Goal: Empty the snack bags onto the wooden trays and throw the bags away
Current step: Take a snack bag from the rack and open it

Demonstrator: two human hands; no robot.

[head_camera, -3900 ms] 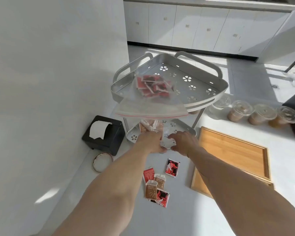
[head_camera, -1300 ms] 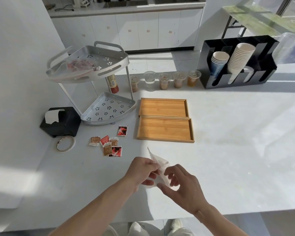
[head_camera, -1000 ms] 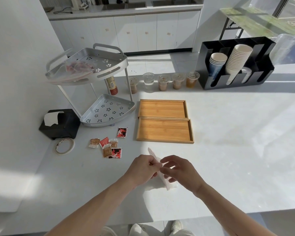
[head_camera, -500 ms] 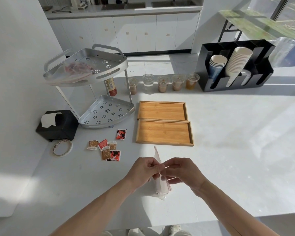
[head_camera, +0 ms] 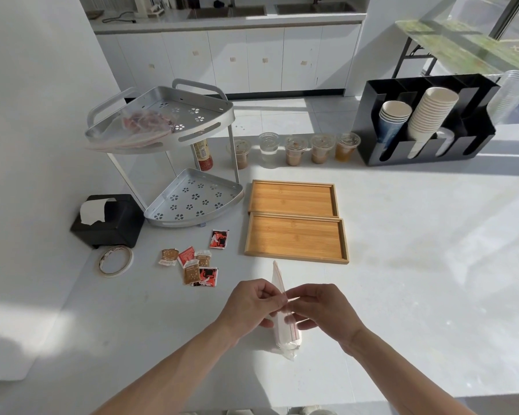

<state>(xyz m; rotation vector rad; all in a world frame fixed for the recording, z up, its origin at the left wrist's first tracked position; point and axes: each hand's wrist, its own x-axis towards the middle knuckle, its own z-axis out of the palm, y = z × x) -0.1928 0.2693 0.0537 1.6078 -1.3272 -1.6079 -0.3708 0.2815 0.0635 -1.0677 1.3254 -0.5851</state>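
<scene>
My left hand (head_camera: 247, 307) and my right hand (head_camera: 324, 311) both pinch a flattened, see-through zip bag (head_camera: 283, 322) over the near part of the white table; I see nothing inside it. Two bare wooden trays (head_camera: 295, 238) lie side by side beyond my hands. Several small red and brown snack packets (head_camera: 197, 262) are scattered on the table left of the trays. A second clear bag with red packets (head_camera: 141, 122) rests on the top shelf of the metal corner rack (head_camera: 192, 199).
A black tissue box (head_camera: 108, 220) and a roll of tape (head_camera: 116, 260) sit at the left. Several lidded drink cups (head_camera: 295, 149) and a bottle stand behind the trays. A black holder with paper cups (head_camera: 423, 121) is at the back right.
Both hands left the rack's lower shelf and came back to the near table with the bag. In the last second they folded it into a narrow upright strip.
</scene>
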